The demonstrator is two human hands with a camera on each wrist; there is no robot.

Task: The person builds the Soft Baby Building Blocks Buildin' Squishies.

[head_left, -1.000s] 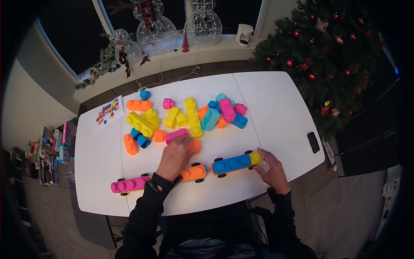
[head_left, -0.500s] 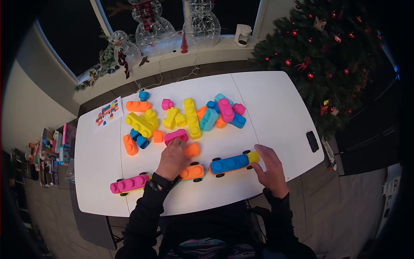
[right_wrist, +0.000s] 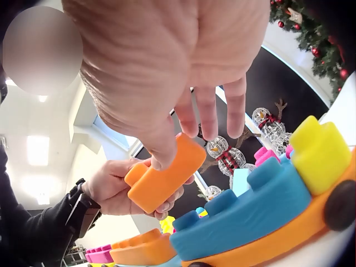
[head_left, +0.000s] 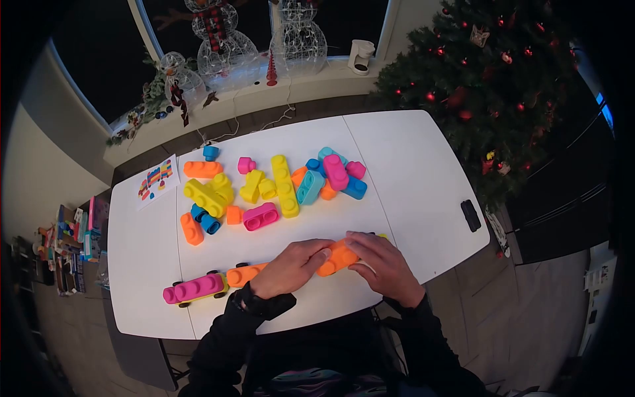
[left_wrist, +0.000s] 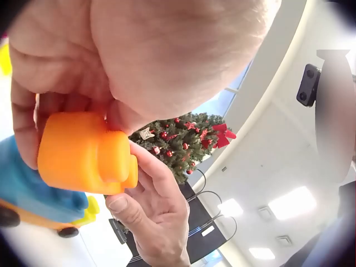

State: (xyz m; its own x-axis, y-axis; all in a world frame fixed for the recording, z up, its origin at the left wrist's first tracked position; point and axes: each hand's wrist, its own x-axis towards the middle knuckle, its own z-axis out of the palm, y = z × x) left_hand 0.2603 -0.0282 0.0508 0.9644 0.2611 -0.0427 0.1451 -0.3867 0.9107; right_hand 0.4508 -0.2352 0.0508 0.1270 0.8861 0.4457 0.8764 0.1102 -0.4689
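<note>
Both hands meet over the front of the table on an orange building block [head_left: 336, 259] with rounded studs. My left hand [head_left: 291, 264] grips its left end, and my right hand [head_left: 387, 264] pinches the other end between thumb and fingers. Below it is a toy train of wheeled bases. The rear part carries a blue block [right_wrist: 245, 206] and a yellow block [right_wrist: 320, 158], mostly hidden by the hands in the head view. Further left stand a wagon with an orange block [head_left: 243, 273] and one with a pink block [head_left: 198, 288].
Beyond the hands lie loose blocks, among them a pink one [head_left: 260, 217], a long yellow one [head_left: 285, 188] and a teal one [head_left: 309, 188]. A picture sheet [head_left: 157, 182] lies at the far left, and a black object [head_left: 470, 216] near the right edge.
The orange block has been lifted from the table and moved right, into both hands. My right hand has left the yellow block at the train's end and come left; the loose pink block is uncovered.
</note>
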